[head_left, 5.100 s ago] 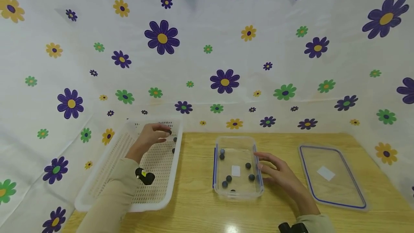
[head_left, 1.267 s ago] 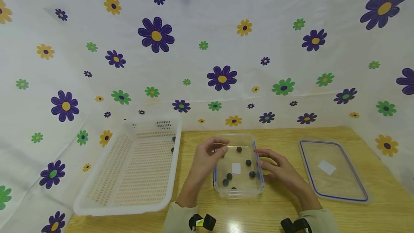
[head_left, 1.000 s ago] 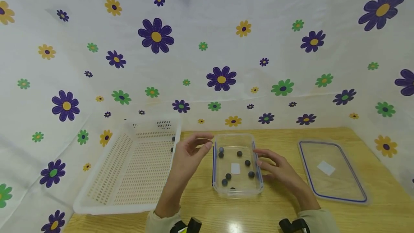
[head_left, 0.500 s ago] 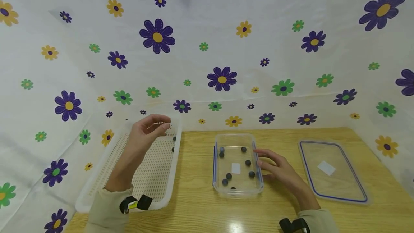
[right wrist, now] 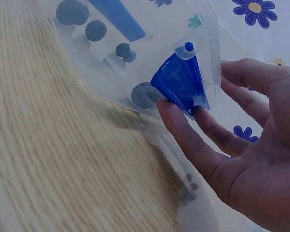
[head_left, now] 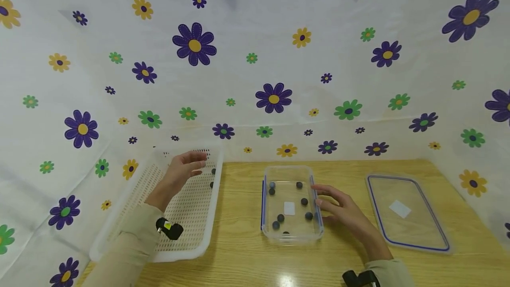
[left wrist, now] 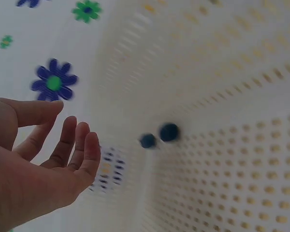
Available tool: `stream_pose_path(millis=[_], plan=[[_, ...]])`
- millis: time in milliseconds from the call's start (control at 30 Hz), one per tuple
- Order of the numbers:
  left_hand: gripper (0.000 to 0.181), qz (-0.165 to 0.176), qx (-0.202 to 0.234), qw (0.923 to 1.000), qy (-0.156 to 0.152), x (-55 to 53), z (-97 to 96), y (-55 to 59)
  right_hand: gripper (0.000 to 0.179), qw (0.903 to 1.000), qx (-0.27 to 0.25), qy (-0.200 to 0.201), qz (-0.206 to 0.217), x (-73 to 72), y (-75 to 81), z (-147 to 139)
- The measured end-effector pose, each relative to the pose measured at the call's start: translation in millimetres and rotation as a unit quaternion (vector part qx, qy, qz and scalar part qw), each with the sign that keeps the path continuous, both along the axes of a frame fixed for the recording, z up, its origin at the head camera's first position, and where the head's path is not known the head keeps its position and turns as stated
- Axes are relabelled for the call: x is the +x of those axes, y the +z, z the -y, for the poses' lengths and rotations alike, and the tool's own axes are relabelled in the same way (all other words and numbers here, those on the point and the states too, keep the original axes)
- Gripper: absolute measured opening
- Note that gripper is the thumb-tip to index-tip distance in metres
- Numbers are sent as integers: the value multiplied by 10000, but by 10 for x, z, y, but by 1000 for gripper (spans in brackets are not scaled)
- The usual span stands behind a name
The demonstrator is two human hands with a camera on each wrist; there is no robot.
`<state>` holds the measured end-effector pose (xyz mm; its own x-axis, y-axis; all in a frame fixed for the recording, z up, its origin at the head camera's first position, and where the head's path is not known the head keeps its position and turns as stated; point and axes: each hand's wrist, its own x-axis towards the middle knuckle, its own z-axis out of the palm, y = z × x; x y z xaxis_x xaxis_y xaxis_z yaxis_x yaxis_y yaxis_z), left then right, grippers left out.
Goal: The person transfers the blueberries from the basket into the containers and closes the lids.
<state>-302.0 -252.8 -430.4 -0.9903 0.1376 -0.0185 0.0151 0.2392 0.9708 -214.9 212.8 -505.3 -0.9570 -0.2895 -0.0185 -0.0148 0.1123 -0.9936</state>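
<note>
My left hand (head_left: 181,172) hovers inside the far right part of the white perforated basket (head_left: 209,229), fingers loosely bent and holding nothing. Just past its fingertips, two blueberries (head_left: 213,171) lie along the basket's right wall; the left wrist view shows them as dark balls (left wrist: 169,132) beyond the hand (left wrist: 43,181). A clear plastic box (head_left: 292,194) with several blueberries (head_left: 304,201) in it stands mid-table. My right hand (head_left: 344,209) touches its right side with extended fingers, and in the right wrist view the fingertips meet the blue side latch (right wrist: 179,82).
The box's clear lid (head_left: 422,229) with a blue seal lies flat on the wooden table (head_left: 239,216), right of my right hand. A white flowered cloth (head_left: 247,79) hangs behind and along both sides. The basket sits against the cloth at left.
My left hand carried one blueberry from the basket to the box, let it go there, and came back over the basket with nothing in it. The right hand has stayed at the box's side.
</note>
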Motion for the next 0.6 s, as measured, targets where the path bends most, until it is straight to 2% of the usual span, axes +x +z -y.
stream_pose_path(millis=[100,267,433,600], plan=[[37,273,-187,9995,-3,-52,23,-139,52,9999,-54,-26,93,0,-1,19],[40,726,-606,9954,-146,-131,26,-309,53,9998,-136,-5,155,-2,-14,17],[36,903,-835,9922,-215,-181,0,-413,52,9998,-156,2,83,-6,-19,0],[33,948,-1088,9895,-70,-160,-51,-470,52,9998,-155,79,51,-18,-20,1]])
